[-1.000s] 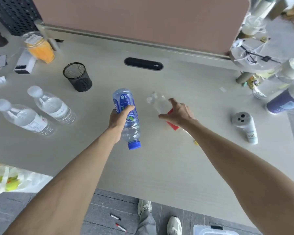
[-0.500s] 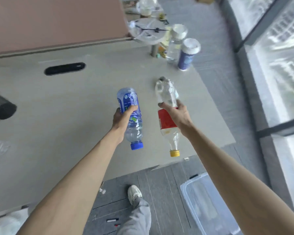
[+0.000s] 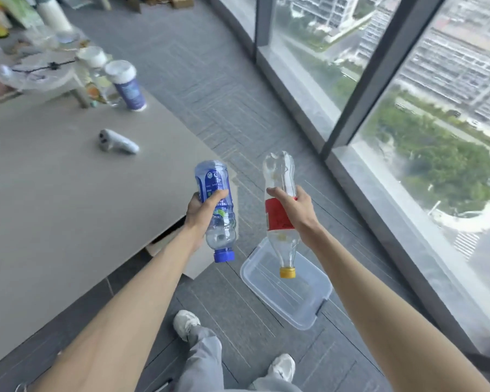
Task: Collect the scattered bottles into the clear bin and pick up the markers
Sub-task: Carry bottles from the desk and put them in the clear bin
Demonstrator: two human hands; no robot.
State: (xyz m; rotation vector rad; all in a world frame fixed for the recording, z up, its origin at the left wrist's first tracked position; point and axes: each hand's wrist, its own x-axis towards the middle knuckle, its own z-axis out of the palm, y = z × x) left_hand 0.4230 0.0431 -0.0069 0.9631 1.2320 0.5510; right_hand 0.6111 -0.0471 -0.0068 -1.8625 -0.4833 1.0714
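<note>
Clear plastic bin (image 3: 309, 312): on the floor by the window, open top up, below and ahead of our hands. Right hand (image 3: 296, 210) clasps the red-labelled bottle (image 3: 279, 210), yellow cap down, long axis near vertical, cap over the bin's near wall. Left hand (image 3: 203, 213) clasps the blue-labelled bottle (image 3: 217, 205), cap down, left of the bin beside the desk (image 3: 54, 199). We judge the right hand nearer the drop.

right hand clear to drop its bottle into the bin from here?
Probably yes. The right hand holds the red-label bottle cap-down above the clear bin on the floor; the bin looks open and empty, nothing between.
</note>
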